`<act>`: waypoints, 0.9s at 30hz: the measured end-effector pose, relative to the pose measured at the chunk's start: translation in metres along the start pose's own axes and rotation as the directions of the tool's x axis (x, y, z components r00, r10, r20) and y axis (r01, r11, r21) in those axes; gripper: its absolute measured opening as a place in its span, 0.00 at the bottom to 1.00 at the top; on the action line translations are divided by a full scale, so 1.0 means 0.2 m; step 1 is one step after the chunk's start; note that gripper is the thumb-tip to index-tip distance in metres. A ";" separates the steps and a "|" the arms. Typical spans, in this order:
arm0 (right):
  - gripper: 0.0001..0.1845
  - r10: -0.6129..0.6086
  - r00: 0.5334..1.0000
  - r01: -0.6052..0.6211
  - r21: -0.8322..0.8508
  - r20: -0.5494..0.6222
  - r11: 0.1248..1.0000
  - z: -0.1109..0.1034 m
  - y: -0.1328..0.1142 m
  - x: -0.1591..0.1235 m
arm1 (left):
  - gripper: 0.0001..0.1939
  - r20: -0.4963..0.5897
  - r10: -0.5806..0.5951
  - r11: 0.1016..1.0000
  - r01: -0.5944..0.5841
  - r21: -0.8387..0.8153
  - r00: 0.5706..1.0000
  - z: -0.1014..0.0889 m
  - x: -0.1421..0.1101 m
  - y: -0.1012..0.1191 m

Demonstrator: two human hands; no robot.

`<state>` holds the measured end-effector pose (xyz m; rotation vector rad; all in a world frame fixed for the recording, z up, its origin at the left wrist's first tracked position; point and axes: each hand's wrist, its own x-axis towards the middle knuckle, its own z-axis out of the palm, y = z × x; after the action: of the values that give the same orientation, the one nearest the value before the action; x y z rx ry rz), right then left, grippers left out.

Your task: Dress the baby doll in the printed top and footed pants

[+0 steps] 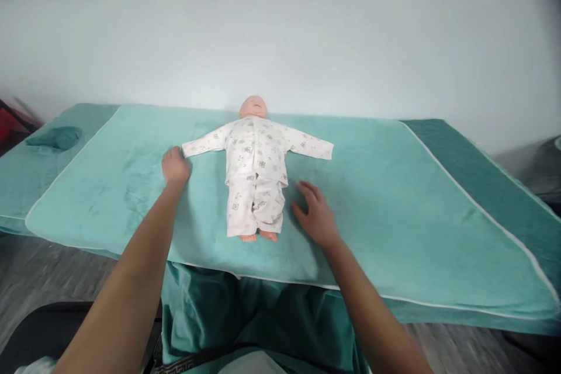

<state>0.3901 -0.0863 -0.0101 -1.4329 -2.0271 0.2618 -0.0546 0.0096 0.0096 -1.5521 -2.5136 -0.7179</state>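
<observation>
A baby doll (253, 107) lies on its back on the green bed cover, arms spread wide. It wears a white patterned long-sleeved top (256, 149) and matching trousers (241, 207), with bare feet (268, 236) showing below the hems. At the end of the doll's sleeve on the left side, my left hand (176, 166) has its fingers curled in at the cuff; the fingertips are partly hidden. My right hand (316, 215) is beside the trousers, fingers apart and bent, touching neither doll nor clothes. No doll hand shows beyond the right-side cuff (326, 150).
The padded bed has a green plush cover (394, 216) with white piping, against a white wall (280, 47). A face hole (59, 137) is at its left end. Green cloth (258, 310) hangs in front, and a black chair (48, 333) stands at lower left.
</observation>
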 end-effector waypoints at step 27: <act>0.03 0.325 0.942 -0.252 0.472 -0.079 0.845 -0.16 -0.58 -0.46 | 0.20 0.008 0.020 0.999 -0.019 -0.047 1.000 -0.01 0.01 0.00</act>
<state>0.3389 -0.2208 0.0378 -1.3945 -1.4839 0.6865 -0.0561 0.0113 0.0114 -1.5956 -2.5017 -0.7752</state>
